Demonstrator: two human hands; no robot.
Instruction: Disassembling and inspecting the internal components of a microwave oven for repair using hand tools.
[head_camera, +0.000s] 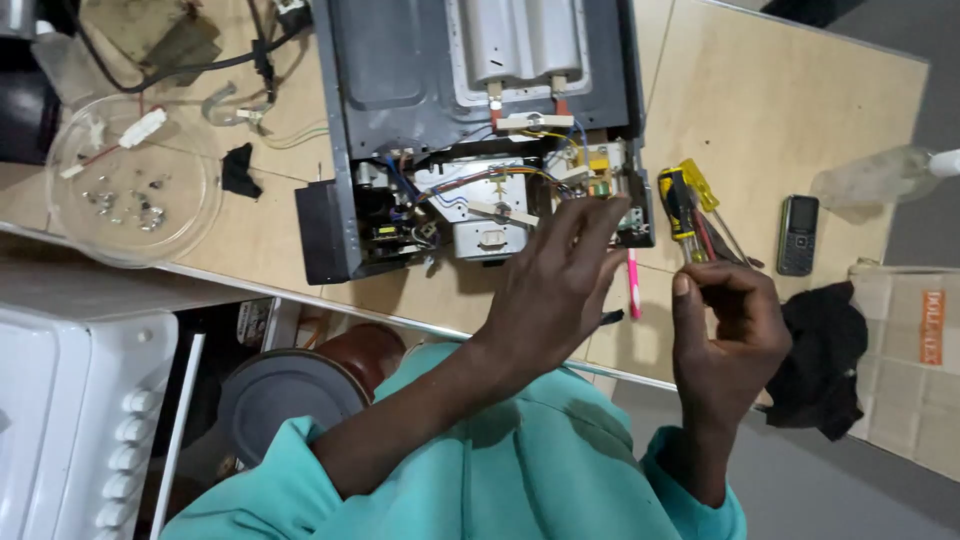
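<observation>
Left hand (555, 285), fingers spread, reaches into the opened oven (480, 130) at its wiring; right hand (725, 320) pinches a screwdriver (680, 205) just beside it, ready.

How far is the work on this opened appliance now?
Done: the appliance has its cover off and loose screws lie on the glass plate. In hand: the left hand reaches into the exposed wiring while the right hand holds screwdrivers. Left: the appliance is open, screws not yet back.
</observation>
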